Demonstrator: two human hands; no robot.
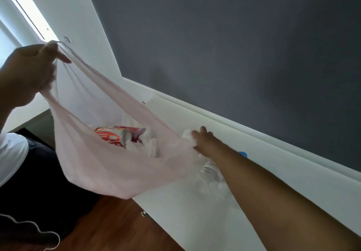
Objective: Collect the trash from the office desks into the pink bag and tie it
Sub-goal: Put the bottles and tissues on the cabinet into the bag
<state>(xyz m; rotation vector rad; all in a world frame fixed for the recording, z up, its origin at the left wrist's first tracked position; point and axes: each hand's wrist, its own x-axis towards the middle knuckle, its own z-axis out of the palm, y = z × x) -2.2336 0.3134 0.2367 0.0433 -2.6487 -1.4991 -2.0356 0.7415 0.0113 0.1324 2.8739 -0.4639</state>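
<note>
We hold the pink bag [101, 164] open in mid-air. Our left hand [29, 73], up at the bag's top left corner, is clenched on a bunched length of its rim and pulls it taut. Our right hand [203, 139] is stretched out to the bag's right edge, well apart from the left. Its fingers are curled over a wad of white paper [187, 134] that touches the rim. We cannot tell whether they also pinch the plastic there.

Inside the bag, low in its sagging middle, lies a red can [111, 138] on its side. It has white lettering, but that is too blurred for us to read. A red packet [134, 131] lies just behind the can, its print equally unclear, and crumpled white tissues [148, 149] lie to the right of both.

Just right of the bag and below our right forearm, a clear plastic bottle [211, 174] lies on the white desk [195, 221]. Its blue cap [242, 154] peeks out beyond the arm. We can see no label on it.

A dark grey partition [234, 45] rises behind the bag. Wooden floor [121, 227] shows beneath the bag, and a thin white cable [39, 231] loops at its lower left.
</note>
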